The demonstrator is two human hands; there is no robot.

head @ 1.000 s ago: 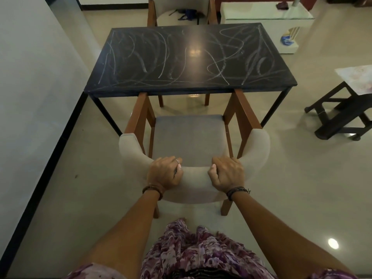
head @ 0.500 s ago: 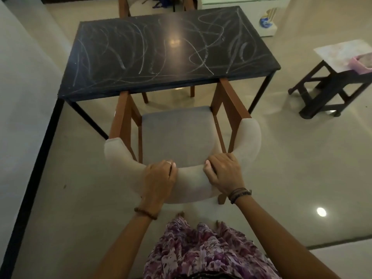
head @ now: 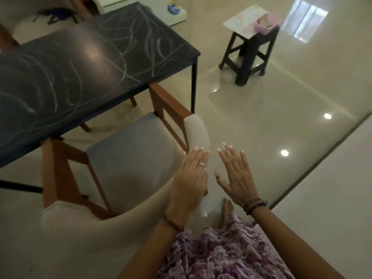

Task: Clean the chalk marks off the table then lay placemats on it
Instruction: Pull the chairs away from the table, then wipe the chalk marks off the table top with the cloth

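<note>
**Chalk-marked tabletop, chair, two free hands**

Item 1. Tabletop [head: 84,63]: dark, near-black, glossy rectangular surface on thin black legs, occupying the upper left of the head view. Chalk marks [head: 128,63] cover it: pale, looping, crossing scribbles and long arcs, densest toward the right end, fainter and smeared toward the left. A soft light reflection sits near the middle. No placemat lies on it.

Item 2. Chair [head: 128,158]: brown wooden frame, grey padded seat, curved cream upholstered backrest. Its front is tucked partly under the near edge of the tabletop.

Item 3. Left hand [head: 189,184]: fingers straight and together, palm down, over the right end of the chair's backrest; it grips nothing. Whether the palm touches the upholstery cannot be told. Ring on one finger, bead bracelet at the wrist.

Item 4. Right hand [head: 237,178]: fingers straight and spread, holding nothing, in the air over the floor [head: 281,97] just beside the chair. Dark cord bracelets at the wrist.

Item 5. Dark stool [head: 249,49]: stands well apart from the tabletop, to its right, carrying a pale patterned sheet [head: 241,21] and a pink container [head: 267,23].

Item 6. Second chair [head: 30,15] behind the far side of the tabletop, with a dark blue object on its seat.

Writing, brands, labels: none legible.
</note>
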